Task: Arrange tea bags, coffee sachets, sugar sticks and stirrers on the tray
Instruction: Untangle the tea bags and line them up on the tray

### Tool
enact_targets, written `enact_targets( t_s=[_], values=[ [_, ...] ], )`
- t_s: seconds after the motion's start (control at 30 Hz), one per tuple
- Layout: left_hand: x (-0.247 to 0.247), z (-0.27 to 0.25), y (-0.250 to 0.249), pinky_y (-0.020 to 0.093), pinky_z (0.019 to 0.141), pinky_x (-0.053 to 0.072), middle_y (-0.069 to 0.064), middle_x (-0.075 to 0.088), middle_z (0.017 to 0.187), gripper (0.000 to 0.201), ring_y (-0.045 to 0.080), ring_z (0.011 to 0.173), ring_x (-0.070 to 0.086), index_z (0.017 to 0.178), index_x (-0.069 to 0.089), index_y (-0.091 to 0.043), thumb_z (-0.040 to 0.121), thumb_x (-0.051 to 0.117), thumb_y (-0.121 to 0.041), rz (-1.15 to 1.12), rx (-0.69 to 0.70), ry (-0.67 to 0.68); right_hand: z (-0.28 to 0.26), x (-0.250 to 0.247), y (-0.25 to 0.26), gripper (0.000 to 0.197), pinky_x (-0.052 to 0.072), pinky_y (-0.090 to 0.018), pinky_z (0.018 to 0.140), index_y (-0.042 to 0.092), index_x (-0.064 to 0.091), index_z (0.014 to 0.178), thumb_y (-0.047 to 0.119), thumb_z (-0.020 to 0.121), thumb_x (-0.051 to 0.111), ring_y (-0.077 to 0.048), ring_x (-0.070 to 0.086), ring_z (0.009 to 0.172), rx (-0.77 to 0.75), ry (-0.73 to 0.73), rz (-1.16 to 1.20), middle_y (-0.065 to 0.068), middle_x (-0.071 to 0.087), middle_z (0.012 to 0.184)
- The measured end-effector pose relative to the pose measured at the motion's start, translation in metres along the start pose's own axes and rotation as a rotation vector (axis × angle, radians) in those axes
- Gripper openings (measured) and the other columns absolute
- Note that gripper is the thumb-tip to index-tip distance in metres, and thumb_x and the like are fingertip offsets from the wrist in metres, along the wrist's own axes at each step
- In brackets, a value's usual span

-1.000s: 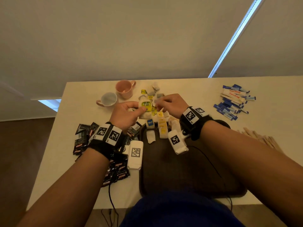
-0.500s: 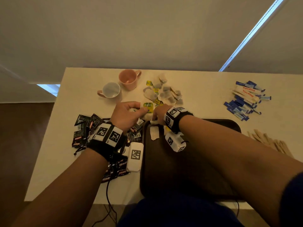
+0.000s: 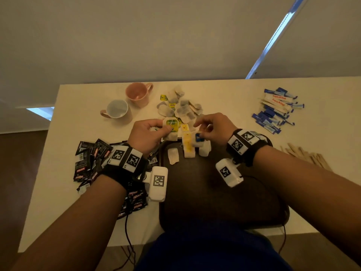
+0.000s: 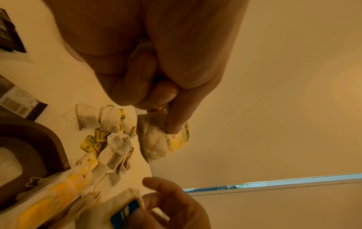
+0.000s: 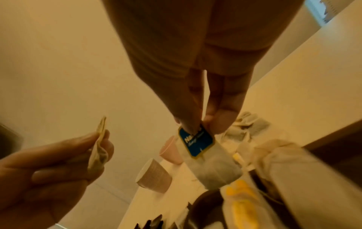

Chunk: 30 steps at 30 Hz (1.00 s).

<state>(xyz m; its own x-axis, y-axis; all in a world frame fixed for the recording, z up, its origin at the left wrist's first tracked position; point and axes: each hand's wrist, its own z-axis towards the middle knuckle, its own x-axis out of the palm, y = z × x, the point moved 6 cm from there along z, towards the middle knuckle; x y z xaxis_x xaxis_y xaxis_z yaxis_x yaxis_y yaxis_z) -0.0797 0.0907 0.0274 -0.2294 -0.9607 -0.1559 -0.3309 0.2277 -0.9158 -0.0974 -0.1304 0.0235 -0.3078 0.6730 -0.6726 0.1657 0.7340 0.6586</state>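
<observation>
The right hand's grip pinches a blue-tagged tea bag over the tray's far edge; the left hand pinches a green-tagged tea bag. Best laid flat beside the 3 tea bags on the tray, tags aligned.

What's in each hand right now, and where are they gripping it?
Left hand pinches a green-tagged tea bag at its tagged end; right hand pinches a blue-tagged tea bag by the tag.
</observation>
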Motion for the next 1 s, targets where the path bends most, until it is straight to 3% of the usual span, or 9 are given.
enact_targets(
  t_s=[0.13,0.23,0.33,0.43,0.6,0.67,0.9,1.0],
  values=[
    [0.014,-0.005,-0.006,0.017,0.04,0.033,-0.008,0.056,0.053,0.003,0.008,0.041,0.04,0.087,0.073,-0.02,0.085,0.076,-0.018,0.017,-0.003,0.013,-0.024,0.008,-0.034,0.021,0.046,-0.013,0.066,0.021,0.074,0.102,0.011,0.085,0.072,-0.004,0.062,0.082,0.116,0.11,-0.053,0.007,0.066,0.093],
    [0.022,-0.007,-0.009,0.014,0.038,0.031,-0.002,0.052,0.054,0.01,0.006,0.038,0.037,0.091,0.073,-0.012,0.084,0.076,-0.017,0.011,-0.014,0.008,-0.03,0.025,-0.05,0.018,0.052,-0.018,0.07,0.019,0.072,0.1,0.009,0.085,0.071,-0.008,0.064,0.08,0.206,0.189,-0.043,0.003,0.068,0.094],
    [0.025,-0.009,-0.01,0.014,0.037,0.031,0.002,0.051,0.058,0.017,0.005,0.037,0.037,0.097,0.072,-0.007,0.084,0.076,-0.018,0.017,-0.023,0.006,-0.025,0.037,-0.06,0.017,0.058,-0.027,0.077,0.014,0.072,0.1,0.007,0.085,0.07,-0.015,0.068,0.081,0.265,0.185,-0.042,-0.003,0.07,0.094],
    [0.026,-0.011,-0.011,0.014,0.037,0.031,-0.004,0.049,0.049,0.011,0.005,0.036,0.036,0.092,0.072,-0.01,0.085,0.076,-0.017,0.019,-0.025,0.019,-0.017,0.042,-0.07,0.016,0.053,-0.024,0.08,0.013,0.073,0.099,0.009,0.083,0.072,-0.013,0.064,0.085,0.286,0.139,-0.099,-0.003,0.07,0.096],
    [0.021,-0.012,-0.007,0.018,0.04,0.031,-0.001,0.054,0.054,0.006,0.008,0.039,0.037,0.082,0.073,-0.02,0.085,0.075,-0.015,0.008,-0.019,0.016,-0.01,0.043,-0.075,0.014,0.052,-0.024,0.077,0.016,0.075,0.092,0.007,0.082,0.071,-0.015,0.065,0.087,0.273,0.064,-0.153,-0.002,0.071,0.093],
    [0.018,-0.012,-0.005,0.018,0.039,0.029,0.004,0.051,0.054,0.005,0.01,0.038,0.035,0.082,0.073,-0.02,0.085,0.076,-0.016,-0.001,-0.026,0.011,-0.006,0.042,-0.073,0.015,0.052,-0.025,0.076,0.015,0.075,0.092,0.007,0.081,0.07,-0.017,0.066,0.087,0.249,0.03,-0.155,-0.003,0.071,0.091],
    [0.017,-0.013,-0.007,0.017,0.036,0.028,-0.003,0.047,0.044,0.008,0.007,0.035,0.033,0.081,0.072,-0.02,0.087,0.073,-0.014,0.01,-0.019,0.005,0.0,0.043,-0.076,0.019,0.046,-0.024,0.076,0.013,0.069,0.099,0.009,0.081,0.071,-0.021,0.062,0.09,0.203,-0.032,-0.171,-0.003,0.063,0.093],
    [0.013,-0.014,-0.005,0.017,0.037,0.029,-0.003,0.05,0.046,0.006,0.007,0.036,0.034,0.082,0.073,-0.017,0.087,0.073,-0.014,0.011,-0.011,0.001,-0.004,0.043,-0.055,0.019,0.044,-0.027,0.081,0.015,0.064,0.103,0.013,0.085,0.067,-0.02,0.055,0.094,0.079,-0.075,-0.21,-0.003,0.058,0.1]
  ],
)
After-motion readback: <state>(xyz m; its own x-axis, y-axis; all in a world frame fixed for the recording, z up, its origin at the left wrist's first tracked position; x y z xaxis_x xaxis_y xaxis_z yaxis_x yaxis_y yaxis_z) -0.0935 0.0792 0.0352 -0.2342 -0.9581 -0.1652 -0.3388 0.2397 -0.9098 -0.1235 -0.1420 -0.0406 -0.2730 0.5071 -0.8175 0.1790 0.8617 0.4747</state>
